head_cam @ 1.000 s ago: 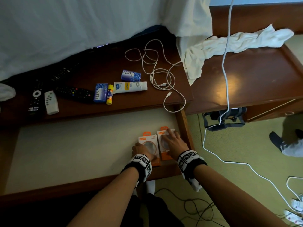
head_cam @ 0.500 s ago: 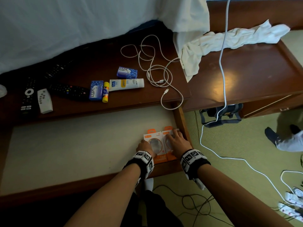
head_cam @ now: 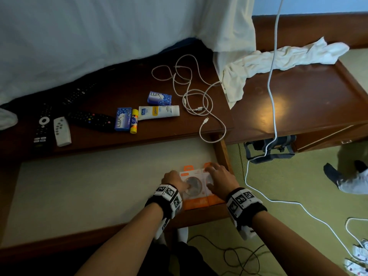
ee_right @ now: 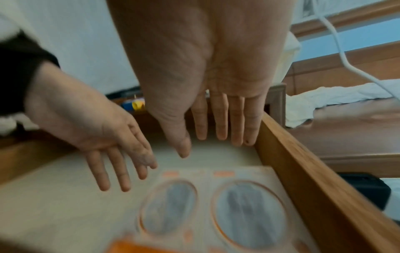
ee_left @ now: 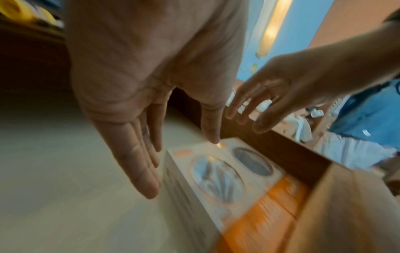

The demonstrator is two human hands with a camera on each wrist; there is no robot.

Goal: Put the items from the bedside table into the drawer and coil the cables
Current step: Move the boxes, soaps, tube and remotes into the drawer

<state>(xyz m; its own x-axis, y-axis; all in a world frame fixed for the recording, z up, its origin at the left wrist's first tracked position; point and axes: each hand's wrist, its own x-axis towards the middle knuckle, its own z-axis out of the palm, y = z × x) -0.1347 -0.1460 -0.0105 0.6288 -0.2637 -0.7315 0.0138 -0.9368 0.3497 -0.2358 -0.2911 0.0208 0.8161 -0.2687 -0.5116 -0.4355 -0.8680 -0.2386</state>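
Two orange-and-white boxes lie side by side in the front right corner of the open drawer (head_cam: 223, 154), the left box (head_cam: 194, 188) beside the right box (head_cam: 216, 200). My left hand (head_cam: 173, 181) is over the left box and my right hand (head_cam: 219, 179) over the right one. In the wrist views the left hand (ee_left: 151, 137) and the right hand (ee_right: 216, 133) have straight fingers and hold nothing. On the bedside table (head_cam: 119, 86) lie a tangled white cable (head_cam: 195, 96), two Lux soaps (head_cam: 159, 98), a tube (head_cam: 158, 112), a yellow stick (head_cam: 134, 121) and several remotes (head_cam: 90, 119).
White bedding (head_cam: 79, 36) hangs over the table's back. A white cloth (head_cam: 278, 60) lies on the neighbouring table (head_cam: 298, 106). A thick white cable (head_cam: 271, 76) runs down past a dark bag (head_cam: 268, 148) to the floor. Another person's feet (head_cam: 348, 178) stand at right.
The two boxes have been slid together toward the drawer's right wall. Both hands followed them to the right, and their fingers are now straight above the boxes.
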